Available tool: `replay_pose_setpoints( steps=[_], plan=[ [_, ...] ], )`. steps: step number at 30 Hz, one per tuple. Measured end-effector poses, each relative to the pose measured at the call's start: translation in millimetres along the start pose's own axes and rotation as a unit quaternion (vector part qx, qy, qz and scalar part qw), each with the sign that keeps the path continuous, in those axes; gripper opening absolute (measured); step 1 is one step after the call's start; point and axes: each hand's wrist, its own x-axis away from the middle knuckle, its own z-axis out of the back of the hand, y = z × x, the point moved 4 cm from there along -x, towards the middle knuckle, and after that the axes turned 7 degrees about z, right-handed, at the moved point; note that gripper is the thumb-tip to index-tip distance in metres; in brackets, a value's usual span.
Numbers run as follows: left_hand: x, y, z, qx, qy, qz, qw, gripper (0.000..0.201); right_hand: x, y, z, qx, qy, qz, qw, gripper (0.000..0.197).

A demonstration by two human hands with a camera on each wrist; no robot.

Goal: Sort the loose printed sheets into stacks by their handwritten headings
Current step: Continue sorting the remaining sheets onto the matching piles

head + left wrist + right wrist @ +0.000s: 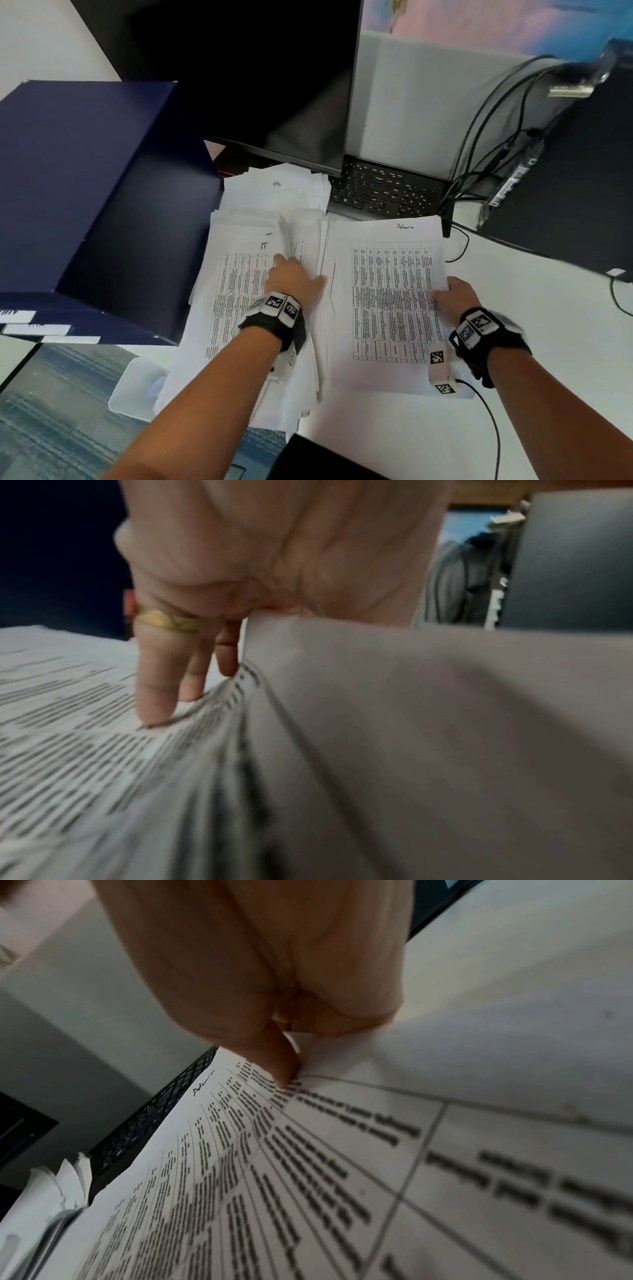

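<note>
Right hand [451, 295] grip pinched Admin sheet [390, 294] edge; left hand [295, 278] fingers spread, pressing unsorted pile [239, 308]. Risk: lifted leaves beside left grip slipping, mixing stacks.

Black wrist straps [274, 325] bear checkered marker blocks; gold ring [164, 620] on left.
</note>
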Motion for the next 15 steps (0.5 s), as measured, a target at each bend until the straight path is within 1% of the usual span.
replay_pose_setpoints(
  steps=[1,2,3,7,11,13,15],
  plan=[
    [-2,5,-6,-0.03,-0.013,0.003,0.999,0.072,0,0,0,0.006,0.003,-0.002,1.0,0.022],
    [-5,9,-12,-0.061,-0.023,0.004,0.998,0.083,-1,0,0,0.008,0.003,-0.004,1.0,0.022],
    [-7,12,-16,-0.084,-0.025,0.003,0.996,0.085,0,0,0,0.007,0.002,-0.006,1.0,0.023],
    [-12,16,-17,-0.103,0.011,0.011,0.995,0.058,0,3,2,-0.013,-0.001,-0.013,1.0,0.019],
    [-14,16,-17,-0.095,-0.009,0.024,0.995,0.047,1,6,3,-0.036,-0.008,-0.021,0.999,0.018],
    [-14,12,-9,-0.054,-0.001,0.018,0.998,0.04,1,6,4,-0.034,-0.014,-0.017,0.999,0.016],
    [-16,0,6,0.027,0.005,0.017,0.999,0.034,2,5,5,-0.029,-0.021,-0.009,0.999,0.013]
  ],
)
